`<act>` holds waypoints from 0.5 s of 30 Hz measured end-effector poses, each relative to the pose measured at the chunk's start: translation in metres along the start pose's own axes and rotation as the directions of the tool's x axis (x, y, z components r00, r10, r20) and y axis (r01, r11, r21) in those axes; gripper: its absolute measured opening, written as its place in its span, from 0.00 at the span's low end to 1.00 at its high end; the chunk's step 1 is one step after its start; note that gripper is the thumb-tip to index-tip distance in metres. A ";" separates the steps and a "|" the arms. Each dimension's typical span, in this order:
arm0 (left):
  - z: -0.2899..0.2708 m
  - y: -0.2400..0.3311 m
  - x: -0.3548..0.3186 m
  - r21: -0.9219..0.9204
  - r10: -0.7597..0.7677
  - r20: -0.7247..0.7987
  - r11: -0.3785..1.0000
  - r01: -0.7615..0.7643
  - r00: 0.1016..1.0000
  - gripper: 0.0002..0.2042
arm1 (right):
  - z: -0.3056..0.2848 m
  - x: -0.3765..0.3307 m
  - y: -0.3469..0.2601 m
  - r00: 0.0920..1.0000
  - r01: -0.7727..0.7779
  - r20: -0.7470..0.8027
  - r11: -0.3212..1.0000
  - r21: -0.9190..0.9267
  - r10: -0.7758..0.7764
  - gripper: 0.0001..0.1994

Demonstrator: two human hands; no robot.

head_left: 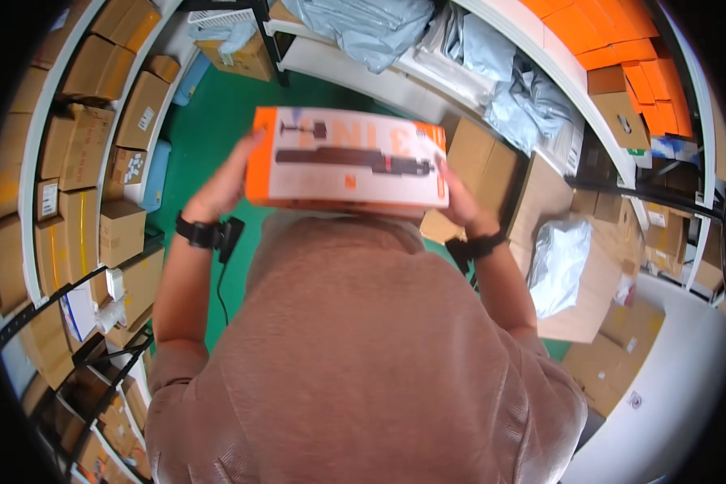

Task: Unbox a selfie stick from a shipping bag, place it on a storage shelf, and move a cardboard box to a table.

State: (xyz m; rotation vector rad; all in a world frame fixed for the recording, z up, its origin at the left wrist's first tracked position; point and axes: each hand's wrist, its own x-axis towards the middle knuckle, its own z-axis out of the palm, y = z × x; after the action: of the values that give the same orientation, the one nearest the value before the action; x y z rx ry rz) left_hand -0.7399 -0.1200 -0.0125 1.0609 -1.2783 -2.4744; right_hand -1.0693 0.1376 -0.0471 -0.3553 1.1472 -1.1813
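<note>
An orange and white product box (355,173), long and printed with a picture of a dark stick-shaped device, is held level in front of my chest. My left hand (230,173) grips its left end, the fingers closing round the orange side. On the right end my right hand (464,198) holds it the same way, its fingers partly hidden behind the box. Black straps circle both wrists, and a thin cable hangs from the left one.
Shelves of brown cartons (81,153) line the left side. Grey plastic mailer bags (363,28) fill a far shelf, with orange boxes (605,36) at the upper right. A wooden table (597,274) bearing a silvery bag (558,266) stands to my right. The floor (210,105) is green.
</note>
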 end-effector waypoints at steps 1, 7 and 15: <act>-0.020 0.012 0.001 -0.008 -0.021 -0.015 1.000 0.021 1.000 0.34 | 0.019 0.012 -0.013 1.000 -0.012 -0.029 0.999 -0.037 0.011 0.37; -0.070 0.073 0.027 0.138 -0.156 0.006 0.978 0.154 0.988 0.40 | 0.071 0.062 -0.063 0.991 -0.040 -0.128 0.999 -0.016 0.038 0.38; -0.091 0.113 0.082 0.386 -0.018 0.163 0.921 -0.047 0.986 0.40 | 0.058 0.091 -0.091 0.979 -0.020 -0.205 1.000 -0.015 0.016 0.40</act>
State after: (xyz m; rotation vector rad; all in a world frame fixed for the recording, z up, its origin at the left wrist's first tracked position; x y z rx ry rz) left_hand -0.7599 -0.2846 -0.0036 0.9273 -1.8803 -2.3940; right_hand -1.0754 0.0041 -0.0014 -0.2392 1.3373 -1.2131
